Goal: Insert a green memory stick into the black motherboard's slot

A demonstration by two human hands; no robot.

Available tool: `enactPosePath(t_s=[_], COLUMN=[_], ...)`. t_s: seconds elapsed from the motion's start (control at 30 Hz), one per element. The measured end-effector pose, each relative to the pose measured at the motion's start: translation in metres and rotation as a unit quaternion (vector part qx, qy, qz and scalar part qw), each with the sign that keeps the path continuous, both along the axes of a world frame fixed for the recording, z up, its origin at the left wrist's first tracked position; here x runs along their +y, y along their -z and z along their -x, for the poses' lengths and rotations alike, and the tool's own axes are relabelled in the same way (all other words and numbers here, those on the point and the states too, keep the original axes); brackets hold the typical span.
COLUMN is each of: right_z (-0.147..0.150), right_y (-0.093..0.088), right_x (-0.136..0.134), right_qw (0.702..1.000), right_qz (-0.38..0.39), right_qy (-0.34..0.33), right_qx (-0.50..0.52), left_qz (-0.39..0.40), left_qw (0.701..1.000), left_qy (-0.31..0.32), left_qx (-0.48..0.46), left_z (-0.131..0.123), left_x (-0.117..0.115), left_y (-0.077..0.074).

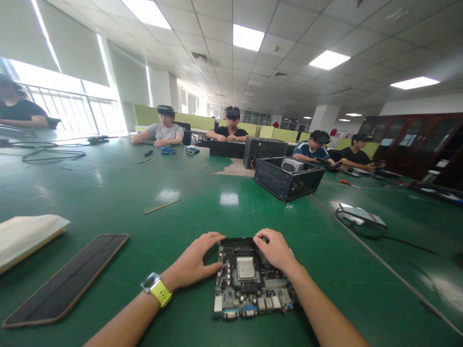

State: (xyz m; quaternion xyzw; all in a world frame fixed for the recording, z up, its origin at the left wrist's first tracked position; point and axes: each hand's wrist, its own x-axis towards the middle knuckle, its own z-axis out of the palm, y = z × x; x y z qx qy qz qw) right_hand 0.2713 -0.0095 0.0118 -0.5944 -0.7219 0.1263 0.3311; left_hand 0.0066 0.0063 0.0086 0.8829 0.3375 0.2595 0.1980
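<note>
A black motherboard (pixel 237 292) lies in front of me on the green table, its port side facing me. Near its middle sits a square silver processor (pixel 246 268) in the socket. A dark strip (pixel 237 241) runs along the board's far edge. My left hand (pixel 197 256), with a yellow-strapped watch on the wrist, holds the far left corner, thumb at the left edge and fingertips at the strip's left end. My right hand (pixel 277 249) curls over the far right corner, fingers bent against the board; it hides what is beneath.
An open black computer case (pixel 275 179) stands ahead, a second case (pixel 258 150) behind it. A dark flat panel (pixel 68 279) and a cream packet (pixel 29 236) lie left. A cabled device (pixel 363 215) lies right. Several people sit around the table.
</note>
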Motion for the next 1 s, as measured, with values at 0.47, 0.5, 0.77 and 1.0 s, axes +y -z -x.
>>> enactPosePath(t_s=[0.47,0.5,0.77,1.0], right_z=[0.001,0.004,0.086,0.101], right_y=[-0.008,-0.013,-0.035,-0.012], right_x=[-0.002,-0.006,-0.078,-0.086], right_qw=[0.999,0.999,0.978,0.956], right_qz=[-0.008,-0.018,-0.034,0.024], right_qy=[0.023,0.032,-0.130,-0.165], right_qx=[-0.024,-0.036,-0.159,-0.240], left_qz=[-0.004,-0.005,-0.037,-0.059], left_qw=[1.000,1.000,0.998,0.995], left_qy=[0.001,0.001,-0.028,-0.043], left_qx=[0.006,0.004,-0.045,-0.061], left_z=[0.001,0.001,0.002,0.004], left_x=[0.002,0.001,0.003,0.002], left_y=[0.004,0.004,0.002,0.000])
